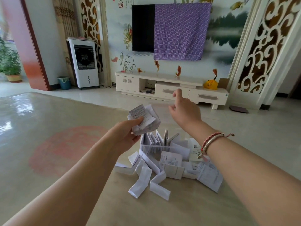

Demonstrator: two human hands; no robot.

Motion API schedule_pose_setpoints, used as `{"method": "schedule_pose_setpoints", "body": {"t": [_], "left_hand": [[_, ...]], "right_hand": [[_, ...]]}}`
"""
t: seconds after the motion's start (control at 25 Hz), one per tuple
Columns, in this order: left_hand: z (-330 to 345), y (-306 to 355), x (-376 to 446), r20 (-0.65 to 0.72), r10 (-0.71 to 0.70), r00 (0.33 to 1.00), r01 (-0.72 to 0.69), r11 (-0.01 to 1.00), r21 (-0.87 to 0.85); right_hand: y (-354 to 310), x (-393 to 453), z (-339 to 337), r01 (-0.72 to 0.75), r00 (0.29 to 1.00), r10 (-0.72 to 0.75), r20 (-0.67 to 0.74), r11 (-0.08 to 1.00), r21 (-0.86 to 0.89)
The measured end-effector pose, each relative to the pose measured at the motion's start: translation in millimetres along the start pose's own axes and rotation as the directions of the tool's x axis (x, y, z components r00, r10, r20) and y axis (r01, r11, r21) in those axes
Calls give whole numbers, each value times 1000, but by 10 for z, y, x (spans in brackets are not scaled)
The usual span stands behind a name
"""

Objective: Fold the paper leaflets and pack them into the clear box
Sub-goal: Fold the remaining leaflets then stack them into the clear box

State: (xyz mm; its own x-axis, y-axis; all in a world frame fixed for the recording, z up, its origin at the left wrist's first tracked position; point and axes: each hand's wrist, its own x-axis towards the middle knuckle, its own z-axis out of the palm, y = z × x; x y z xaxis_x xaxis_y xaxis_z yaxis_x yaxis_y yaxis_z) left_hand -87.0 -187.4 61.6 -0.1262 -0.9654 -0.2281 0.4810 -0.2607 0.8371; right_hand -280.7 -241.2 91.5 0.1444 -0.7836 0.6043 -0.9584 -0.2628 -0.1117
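Both hands raised: left hand (pixel 128 134) gripping leaflets (pixel 145 119).

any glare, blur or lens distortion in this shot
Head view: window glare washes over the glossy table at left; wide-angle bending curves the door frame and carved panel; the raised right hand is slightly motion-blurred; the leaflets in the left hand stay fairly sharp.

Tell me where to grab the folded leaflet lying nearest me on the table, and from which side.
Pinch the nearest folded leaflet across its narrow width, coming from above. It lies flat, slightly apart from the heap, long edges exposed. The right hand holds nothing.
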Motion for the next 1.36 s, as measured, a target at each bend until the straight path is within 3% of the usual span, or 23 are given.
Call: {"method": "schedule_pose_setpoints", "body": {"t": [0.08,0.12,0.2,0.24,0.28,0.36,0.48,0.68,0.84,1.08,1.16,1.28,1.36], "left_hand": [[67,-18,69,8,-35,999,35,999,-8],[110,-31,107,19,-44,999,44,999,-11],[212,-71,177,50,-43,998,44,999,-7],[269,-91,208,71,-41,997,41,999,8],[323,-112,240,97,-41,994,38,999,27],[422,-163,296,163,-52,985,46,998,43],[530,-207,319,235,-59,970,32,992,119],[598,-222,334,229,-63,971,10,973,229],[728,-290,335,222,-96,970,11,934,356],[963,-373,383,183,-84,979,-56,760,648],[975,-407,451,131,-98,986,-25,699,715],[990,-488,482,119,-106,987,-45,531,846],[988,-480,559,94,-72,993,-25,647,762]], "right_hand": [[20,17,3,-213,973,176,148,932,293],[32,9,-30,-357,921,234,311,825,437],[34,-65,-138,-634,718,144,681,540,553],[50,-113,-179,-703,636,47,770,448,553],[75,-155,-208,-731,602,-27,798,383,564],[160,-201,-222,-742,612,-59,789,303,598],[267,-236,-200,-749,616,-27,787,288,596],[361,-286,-190,-756,637,-37,770,163,634],[508,-371,-183,-771,629,-1,777,125,624],[673,-441,-218,-733,680,8,733,8,680],[669,-449,-221,-726,688,-15,726,11,688],[630,-456,-181,-731,680,-53,732,43,682],[629,-449,-155,-741,671,-8,741,22,671]]}}
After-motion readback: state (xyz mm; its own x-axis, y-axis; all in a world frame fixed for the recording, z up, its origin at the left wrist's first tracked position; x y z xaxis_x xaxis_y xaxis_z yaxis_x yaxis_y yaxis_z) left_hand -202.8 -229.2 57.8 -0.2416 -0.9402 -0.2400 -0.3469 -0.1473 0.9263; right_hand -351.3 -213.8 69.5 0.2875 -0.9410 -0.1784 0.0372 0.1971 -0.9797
